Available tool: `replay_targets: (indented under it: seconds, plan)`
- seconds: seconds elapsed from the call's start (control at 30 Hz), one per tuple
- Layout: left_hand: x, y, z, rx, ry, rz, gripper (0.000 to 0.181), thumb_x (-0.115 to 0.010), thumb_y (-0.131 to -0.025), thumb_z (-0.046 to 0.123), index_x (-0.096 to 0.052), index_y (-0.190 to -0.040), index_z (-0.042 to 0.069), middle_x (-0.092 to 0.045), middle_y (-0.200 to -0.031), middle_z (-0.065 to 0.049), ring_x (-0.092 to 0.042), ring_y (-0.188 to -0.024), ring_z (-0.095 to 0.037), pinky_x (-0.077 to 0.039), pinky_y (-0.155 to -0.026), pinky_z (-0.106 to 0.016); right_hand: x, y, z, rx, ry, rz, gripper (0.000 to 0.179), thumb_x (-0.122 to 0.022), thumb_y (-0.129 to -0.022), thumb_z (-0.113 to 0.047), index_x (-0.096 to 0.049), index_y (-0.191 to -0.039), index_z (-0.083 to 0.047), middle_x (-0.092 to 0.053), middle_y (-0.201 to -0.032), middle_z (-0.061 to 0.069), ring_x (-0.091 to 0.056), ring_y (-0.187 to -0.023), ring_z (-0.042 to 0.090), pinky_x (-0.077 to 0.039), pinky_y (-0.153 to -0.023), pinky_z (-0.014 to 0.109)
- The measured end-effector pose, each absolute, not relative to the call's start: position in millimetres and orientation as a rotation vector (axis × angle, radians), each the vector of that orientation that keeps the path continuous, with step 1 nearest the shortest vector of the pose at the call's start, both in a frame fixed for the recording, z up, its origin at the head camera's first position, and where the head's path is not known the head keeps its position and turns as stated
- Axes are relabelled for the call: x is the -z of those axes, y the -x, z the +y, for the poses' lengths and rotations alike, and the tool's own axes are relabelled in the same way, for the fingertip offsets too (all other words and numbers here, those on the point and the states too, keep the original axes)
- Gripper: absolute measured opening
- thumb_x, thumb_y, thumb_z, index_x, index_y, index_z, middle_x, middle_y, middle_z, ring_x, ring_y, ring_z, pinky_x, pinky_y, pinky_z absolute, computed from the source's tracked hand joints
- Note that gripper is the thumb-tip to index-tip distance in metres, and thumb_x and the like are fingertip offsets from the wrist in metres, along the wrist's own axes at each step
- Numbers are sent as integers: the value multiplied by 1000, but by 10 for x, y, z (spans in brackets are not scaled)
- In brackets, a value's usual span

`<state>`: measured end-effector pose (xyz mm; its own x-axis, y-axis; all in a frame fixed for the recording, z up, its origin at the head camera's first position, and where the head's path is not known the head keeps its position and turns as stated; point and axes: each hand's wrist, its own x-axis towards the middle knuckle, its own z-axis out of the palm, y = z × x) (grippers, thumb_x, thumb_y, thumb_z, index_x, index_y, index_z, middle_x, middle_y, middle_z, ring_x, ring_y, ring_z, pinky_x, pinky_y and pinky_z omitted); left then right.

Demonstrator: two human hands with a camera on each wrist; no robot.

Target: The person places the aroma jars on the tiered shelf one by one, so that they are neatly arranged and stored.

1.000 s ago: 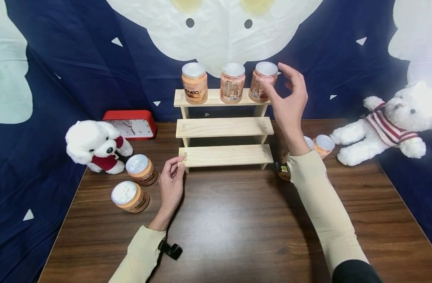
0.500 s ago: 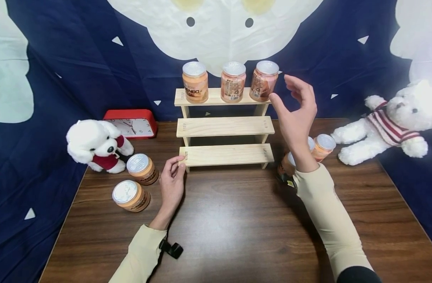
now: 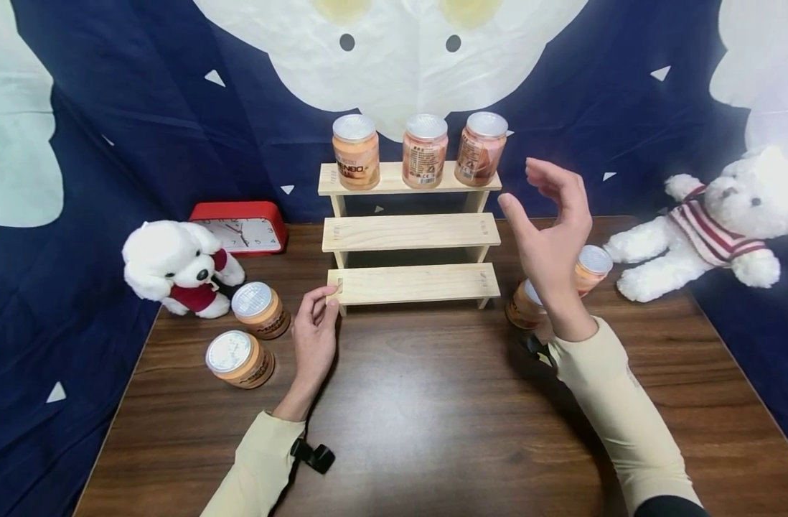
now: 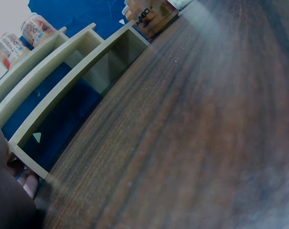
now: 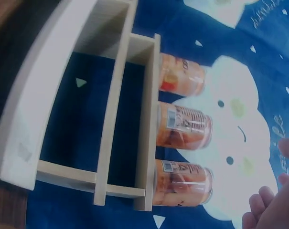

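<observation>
A three-tier wooden display stand (image 3: 410,233) stands on the table. Three orange jars with silvery lids line its top tier: a left jar (image 3: 357,164), a middle jar (image 3: 424,159) and a right jar (image 3: 479,159). My left hand (image 3: 313,341) pinches the left end of the lowest tier between thumb and fingers; in the left wrist view part of that hand (image 4: 10,186) shows at the stand's end. My right hand (image 3: 555,237) is in the air right of the stand, thumb and fingers spread in a C with nothing between them. The right wrist view shows its fingers (image 5: 262,202) apart from the jars.
Two more jars, a rear jar (image 3: 260,310) and a front jar (image 3: 240,360), sit at left by a white plush dog (image 3: 174,262) and a red clock (image 3: 239,226). Further jars (image 3: 525,310) stand at right, partly behind my right hand, near a plush bear (image 3: 697,230).
My right hand has drawn back from the right jar on the top tier, moving right and down. That jar stays in place. My left hand keeps its place at the stand.
</observation>
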<state>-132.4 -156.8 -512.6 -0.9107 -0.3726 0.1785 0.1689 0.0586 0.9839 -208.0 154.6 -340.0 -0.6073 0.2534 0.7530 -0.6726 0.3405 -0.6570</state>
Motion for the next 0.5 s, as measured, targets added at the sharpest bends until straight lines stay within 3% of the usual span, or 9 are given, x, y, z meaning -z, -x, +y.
replay_targets:
  seconds: [0.23,0.5]
  plan:
    - [5135,1332,-1570,1903,-194,-1960,22,-64,-110,-1,-69,-131,-6,-77,-127,-27,-71,-110,-1,-53,-98,-16,3562,2028,1654,-1328,-429,-1770,47,-91,-85,-14,-78,-126,3,-75,-120,18,-65,-120,15,-48,-108,33]
    - [5137,1321,-1570,1909,-212,-1966,23,-63,-110,-2,-69,-132,-6,-77,-128,-26,-70,-110,-2,-53,-97,-16,3746,1951,1786,-1379,-429,-1733,45,-89,-84,-8,-76,-124,8,-74,-117,16,-67,-117,16,-49,-106,32]
